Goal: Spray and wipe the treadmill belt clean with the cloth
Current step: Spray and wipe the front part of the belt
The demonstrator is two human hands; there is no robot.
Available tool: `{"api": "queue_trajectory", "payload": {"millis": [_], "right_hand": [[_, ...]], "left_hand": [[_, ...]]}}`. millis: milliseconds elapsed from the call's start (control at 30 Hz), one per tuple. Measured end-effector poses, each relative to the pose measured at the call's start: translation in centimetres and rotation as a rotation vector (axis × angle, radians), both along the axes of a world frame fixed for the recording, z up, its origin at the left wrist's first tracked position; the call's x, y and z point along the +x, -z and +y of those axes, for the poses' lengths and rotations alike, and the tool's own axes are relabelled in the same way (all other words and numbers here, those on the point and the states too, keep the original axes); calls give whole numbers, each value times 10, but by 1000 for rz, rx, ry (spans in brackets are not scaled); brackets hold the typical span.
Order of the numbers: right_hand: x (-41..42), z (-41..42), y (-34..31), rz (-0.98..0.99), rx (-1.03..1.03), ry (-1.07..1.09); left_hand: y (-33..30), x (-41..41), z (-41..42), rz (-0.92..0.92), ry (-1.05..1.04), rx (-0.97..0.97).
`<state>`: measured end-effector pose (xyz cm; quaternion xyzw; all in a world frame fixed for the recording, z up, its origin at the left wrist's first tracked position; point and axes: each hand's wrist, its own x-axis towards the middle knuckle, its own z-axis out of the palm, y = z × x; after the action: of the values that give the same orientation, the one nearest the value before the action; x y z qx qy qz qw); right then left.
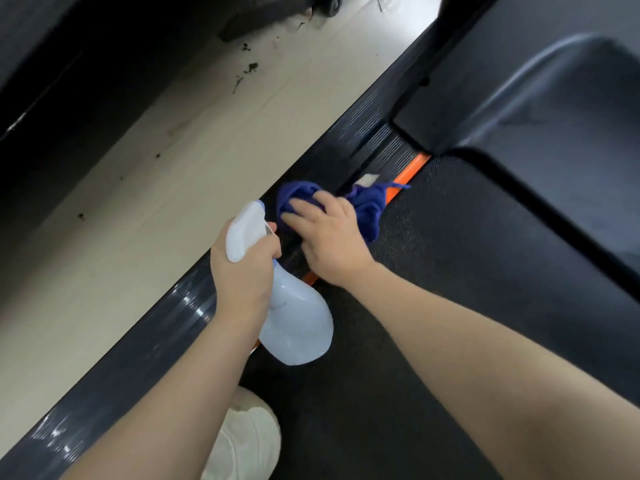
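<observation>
The black textured treadmill belt (450, 271) runs diagonally through the view, edged by an orange strip (410, 169). A crumpled blue cloth (367, 206) lies on the strip and the side rail. My right hand (329, 240) presses down on the cloth with its fingers spread over it. My left hand (242, 271) grips the neck of a pale blue spray bottle (294, 323) with a white trigger head (244, 230), held just left of the right hand and above the belt's edge.
The glossy dark side rail (145, 348) borders the belt on the left, with pale flooring (138, 209) carrying dark specks beyond it. The dark motor cover (540, 109) rises at the right. A white shoe (246, 441) stands on the belt near the bottom.
</observation>
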<state>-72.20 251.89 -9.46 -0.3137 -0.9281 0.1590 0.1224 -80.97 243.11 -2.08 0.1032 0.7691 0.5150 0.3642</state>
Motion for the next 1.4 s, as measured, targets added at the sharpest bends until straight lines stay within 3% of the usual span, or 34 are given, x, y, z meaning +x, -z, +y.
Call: {"api": "queue_trajectory", "payload": {"millis": [67, 133, 267, 333, 433, 533, 633, 700, 800, 833, 867, 933, 1033, 1100, 1167, 1267, 1333, 1400], "right_hand": [[7, -12, 1, -20, -51, -212], [16, 13, 3, -8, -7, -211], [34, 56, -5, -91, -52, 321], [29, 47, -4, -91, -103, 442], [9, -7, 5, 22, -7, 221], [3, -65, 8, -4, 22, -76], [3, -41, 7, -50, 51, -292], [7, -7, 7, -56, 56, -229], [-1, 15, -3, -151, -39, 218], [-8, 8, -6, -164, -67, 266], [-18, -3, -11, -122, -52, 211], [-35, -29, -12, -1, 27, -96], [-36, -53, -7, -27, 0, -406], [-30, -36, -5, -15, 54, -391], [-22, -5, -1, -11, 155, -176], [-19, 10, -3, -7, 70, 148], [-13, -19, 2, 38, 43, 83], [2, -45, 7, 68, 40, -192]], "left_hand": [[-2, 2, -1, -7, 8, 4], [-1, 1, -4, 2, 12, -9], [-1, -1, -13, 10, -1, -11], [-3, -1, -20, 19, -23, -2], [-4, -4, -31, 21, -100, -14], [-6, -8, -41, 49, -89, -64], [-10, -10, -53, 77, -60, -118], [-11, -15, -58, 56, -75, -124], [-8, -20, -57, 20, -87, -132], [-7, -21, -55, 7, -107, -125], [-5, -22, -54, -3, -129, -115], [-3, -24, -51, -12, -160, -110], [-3, -24, -48, -17, -182, -111], [-3, -21, -46, -5, -141, -136], [-4, -18, -44, -7, -99, -147], [-5, -15, -42, -18, -70, -142], [-7, -12, -39, -21, -62, -139], [-10, -9, -37, -16, -48, -143]]}}
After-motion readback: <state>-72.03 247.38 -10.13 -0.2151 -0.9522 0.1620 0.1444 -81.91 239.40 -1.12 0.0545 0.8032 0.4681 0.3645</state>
